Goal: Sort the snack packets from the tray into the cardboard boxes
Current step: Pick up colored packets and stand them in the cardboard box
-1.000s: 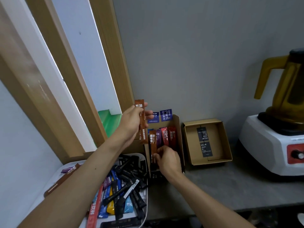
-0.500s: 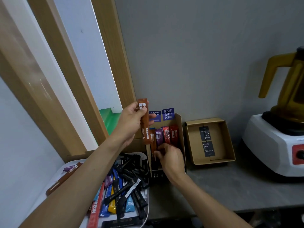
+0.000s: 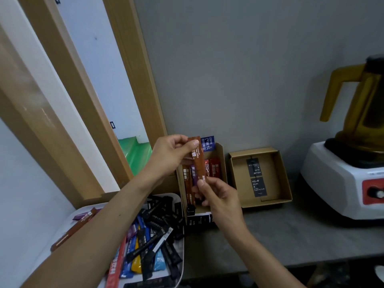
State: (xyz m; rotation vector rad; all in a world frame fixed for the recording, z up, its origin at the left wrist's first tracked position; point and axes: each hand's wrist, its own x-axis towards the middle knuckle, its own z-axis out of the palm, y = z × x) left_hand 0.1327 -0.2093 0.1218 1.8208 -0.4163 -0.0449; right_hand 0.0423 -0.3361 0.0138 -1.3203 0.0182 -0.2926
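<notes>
A long brown snack packet [image 3: 198, 161] hangs upright above the left cardboard box [image 3: 222, 163]. My left hand [image 3: 172, 156] pinches its top end and my right hand [image 3: 218, 194] pinches its bottom end. Inside that box stand brown, purple and red packets [image 3: 214, 169]. A second, shallow cardboard box [image 3: 259, 177] lies to the right and holds two dark cards. The white tray [image 3: 180, 265] at lower left is piled with several black, blue, yellow and red packets; my left forearm covers part of it.
A white blender base [image 3: 340, 183] with an amber jug [image 3: 361, 109] stands at the right on the grey counter [image 3: 291, 235]. A grey wall rises behind the boxes, and a wooden window frame [image 3: 128, 80] to the left. The counter's front edge runs below the boxes.
My right hand rose out of the left box and took the lower end of the brown packet, which my left hand has shifted slightly right over the box.
</notes>
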